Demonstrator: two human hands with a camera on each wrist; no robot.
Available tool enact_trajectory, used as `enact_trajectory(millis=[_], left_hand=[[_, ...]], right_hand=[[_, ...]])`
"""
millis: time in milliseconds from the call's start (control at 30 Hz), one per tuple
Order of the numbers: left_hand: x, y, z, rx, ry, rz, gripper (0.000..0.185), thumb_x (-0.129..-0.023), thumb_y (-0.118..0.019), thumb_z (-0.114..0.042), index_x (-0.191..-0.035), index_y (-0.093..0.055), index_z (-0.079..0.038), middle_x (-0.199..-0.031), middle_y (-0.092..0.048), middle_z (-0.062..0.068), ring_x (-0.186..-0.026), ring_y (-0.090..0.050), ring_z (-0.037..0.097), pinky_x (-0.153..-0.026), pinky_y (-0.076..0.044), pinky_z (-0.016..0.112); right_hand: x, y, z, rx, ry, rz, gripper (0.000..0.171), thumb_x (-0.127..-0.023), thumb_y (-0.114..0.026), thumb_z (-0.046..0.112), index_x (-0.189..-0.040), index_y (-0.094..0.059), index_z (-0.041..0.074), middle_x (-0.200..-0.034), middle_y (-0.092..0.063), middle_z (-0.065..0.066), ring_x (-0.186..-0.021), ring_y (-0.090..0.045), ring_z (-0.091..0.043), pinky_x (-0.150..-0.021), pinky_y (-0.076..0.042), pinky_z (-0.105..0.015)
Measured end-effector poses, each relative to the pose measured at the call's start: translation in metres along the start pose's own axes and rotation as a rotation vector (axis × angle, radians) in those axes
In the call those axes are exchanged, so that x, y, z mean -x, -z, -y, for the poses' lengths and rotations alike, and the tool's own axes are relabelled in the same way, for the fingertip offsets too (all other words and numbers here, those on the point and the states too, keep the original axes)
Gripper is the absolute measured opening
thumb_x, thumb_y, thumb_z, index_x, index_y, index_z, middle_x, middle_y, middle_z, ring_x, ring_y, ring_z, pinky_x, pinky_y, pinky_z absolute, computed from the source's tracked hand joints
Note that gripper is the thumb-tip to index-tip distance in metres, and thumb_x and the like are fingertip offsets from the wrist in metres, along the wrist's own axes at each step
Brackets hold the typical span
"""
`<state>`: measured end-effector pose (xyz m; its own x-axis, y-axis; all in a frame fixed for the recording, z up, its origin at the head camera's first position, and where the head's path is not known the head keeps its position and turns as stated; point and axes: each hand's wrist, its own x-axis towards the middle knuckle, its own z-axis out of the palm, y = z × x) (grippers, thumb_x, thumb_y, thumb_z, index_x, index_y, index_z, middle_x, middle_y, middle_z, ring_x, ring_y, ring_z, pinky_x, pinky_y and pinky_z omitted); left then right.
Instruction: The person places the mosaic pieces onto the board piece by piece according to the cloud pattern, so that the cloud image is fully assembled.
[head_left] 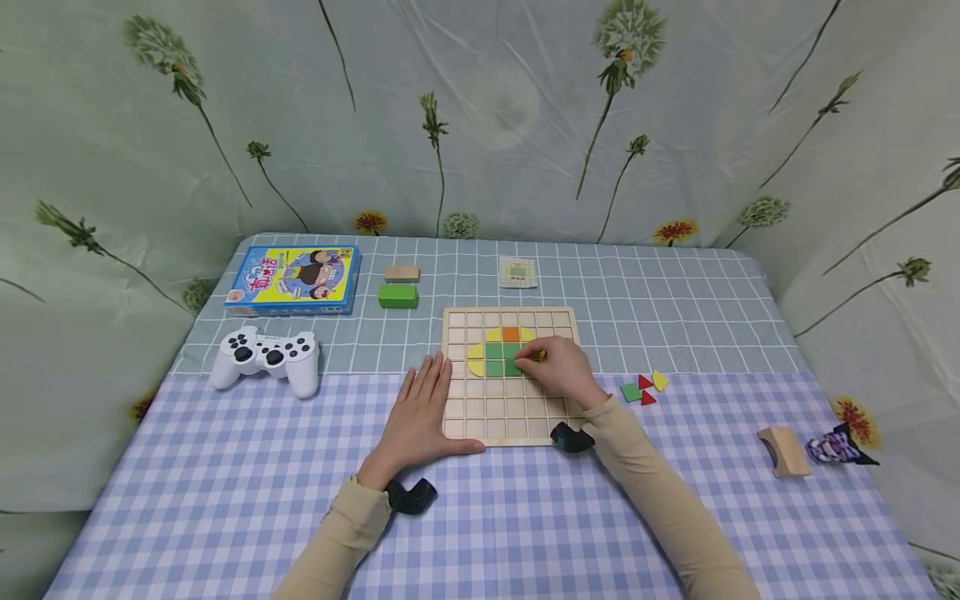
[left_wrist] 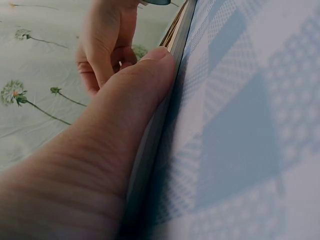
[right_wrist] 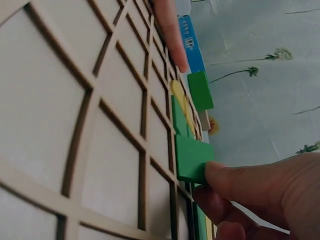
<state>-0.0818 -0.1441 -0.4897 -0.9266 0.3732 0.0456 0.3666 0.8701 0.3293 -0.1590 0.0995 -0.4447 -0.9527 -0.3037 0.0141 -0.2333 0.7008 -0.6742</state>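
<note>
A wooden grid board (head_left: 495, 408) lies in front of me, bearing green square tiles (head_left: 494, 360), an orange tile (head_left: 511, 334) and yellow rounded pieces (head_left: 476, 358). My right hand (head_left: 558, 367) is over the filled cells. Between its thumb and fingers it pinches a green square tile (right_wrist: 192, 157), which is tilted up from the grid in the right wrist view. Along the board's left edge lies my left hand (head_left: 420, 421), fingers straight, its thumb (left_wrist: 150, 70) stretched against the near edge.
Right of the board lie a green square (head_left: 631, 392), red triangles (head_left: 648, 397) and a yellow piece (head_left: 660, 380). A patterned card (head_left: 517, 272) is behind it. Leftward are a green block (head_left: 397, 296), boxed game (head_left: 292, 280) and white controller (head_left: 266, 360); far right, an arched block (head_left: 787, 452).
</note>
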Motion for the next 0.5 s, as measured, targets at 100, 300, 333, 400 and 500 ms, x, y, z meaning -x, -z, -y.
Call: enact_trajectory(millis=[100, 300, 333, 400, 500], left_hand=[[0.001, 0.001, 0.000, -0.001, 0.002, 0.003, 0.129, -0.065, -0.053, -0.085, -0.151, -0.006, -0.001, -0.157, -0.002, 0.014, -0.143, 0.004, 0.025, -0.114, 0.005, 0.040], [0.001, 0.001, 0.000, -0.001, 0.009, 0.003, 0.130, -0.065, -0.052, -0.086, -0.151, -0.006, -0.001, -0.157, -0.002, 0.014, -0.143, 0.005, 0.024, -0.114, 0.006, 0.039], [0.002, 0.001, 0.000, -0.003, 0.009, 0.004, 0.130, -0.065, -0.051, -0.087, -0.151, -0.006, -0.001, -0.157, -0.001, 0.013, -0.143, 0.005, 0.024, -0.114, 0.006, 0.039], [0.002, 0.001, 0.000, -0.006, 0.010, 0.007, 0.130, -0.065, -0.050, -0.087, -0.151, -0.005, -0.002, -0.158, 0.000, 0.013, -0.143, 0.006, 0.024, -0.113, 0.007, 0.038], [0.001, 0.000, 0.001, -0.006, 0.007, 0.007, 0.130, -0.065, -0.050, -0.088, -0.152, -0.005, -0.002, -0.158, 0.000, 0.013, -0.143, 0.006, 0.023, -0.113, 0.007, 0.038]], right_hand=[[-0.001, -0.003, 0.002, 0.038, -0.003, -0.007, 0.008, -0.083, -0.074, 0.020, -0.086, -0.078, 0.014, -0.087, -0.070, 0.002, -0.071, -0.058, -0.014, -0.059, -0.044, -0.031], [-0.001, -0.006, 0.002, 0.103, 0.018, -0.010, 0.005, -0.082, -0.074, 0.021, -0.081, -0.076, 0.016, -0.082, -0.068, 0.005, -0.078, -0.061, -0.016, -0.064, -0.047, -0.033], [0.000, -0.005, 0.002, 0.109, 0.022, -0.007, 0.005, -0.082, -0.074, 0.021, -0.081, -0.075, 0.016, -0.082, -0.067, 0.005, -0.078, -0.061, -0.015, -0.064, -0.047, -0.033], [0.003, -0.003, 0.000, 0.112, 0.024, -0.002, 0.006, -0.082, -0.074, 0.022, -0.081, -0.075, 0.016, -0.080, -0.065, 0.006, -0.076, -0.059, -0.015, -0.063, -0.047, -0.033], [0.008, 0.006, -0.005, 0.104, 0.016, -0.013, 0.007, -0.082, -0.074, 0.023, -0.083, -0.075, 0.016, -0.078, -0.063, 0.007, -0.073, -0.057, -0.013, -0.060, -0.045, -0.031]])
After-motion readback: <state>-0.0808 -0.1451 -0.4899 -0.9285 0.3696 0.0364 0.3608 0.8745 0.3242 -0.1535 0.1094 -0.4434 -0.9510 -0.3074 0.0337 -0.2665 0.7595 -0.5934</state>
